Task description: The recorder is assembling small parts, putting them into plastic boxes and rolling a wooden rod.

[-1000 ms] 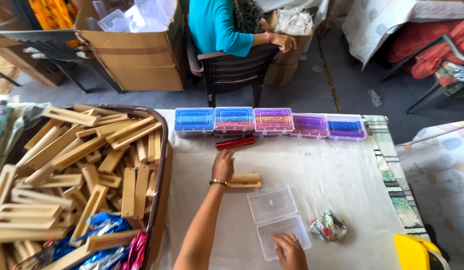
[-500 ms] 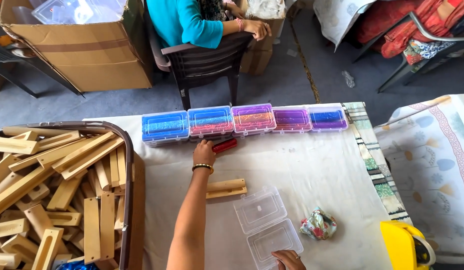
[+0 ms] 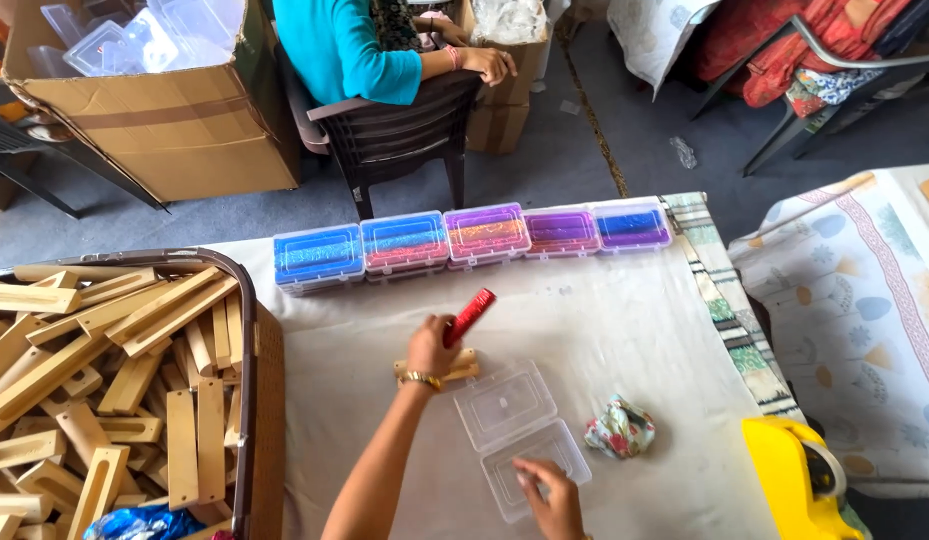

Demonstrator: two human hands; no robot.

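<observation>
Your left hand [image 3: 431, 350] pinched the red stick [image 3: 470, 316] in its grip above the wooden pieces [image 3: 436, 368]; your right hand [image 3: 552, 495] pressed spread fingers onto the open clear box [image 3: 519, 435] on the tabletop [image 3: 624, 330].

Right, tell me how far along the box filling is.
Done: five closed boxes stand in a row at the table's far edge. In hand: the left hand holds a red roll above a wooden block; the right hand steadies an open empty clear box. Left: many wooden blocks in the basket.
</observation>
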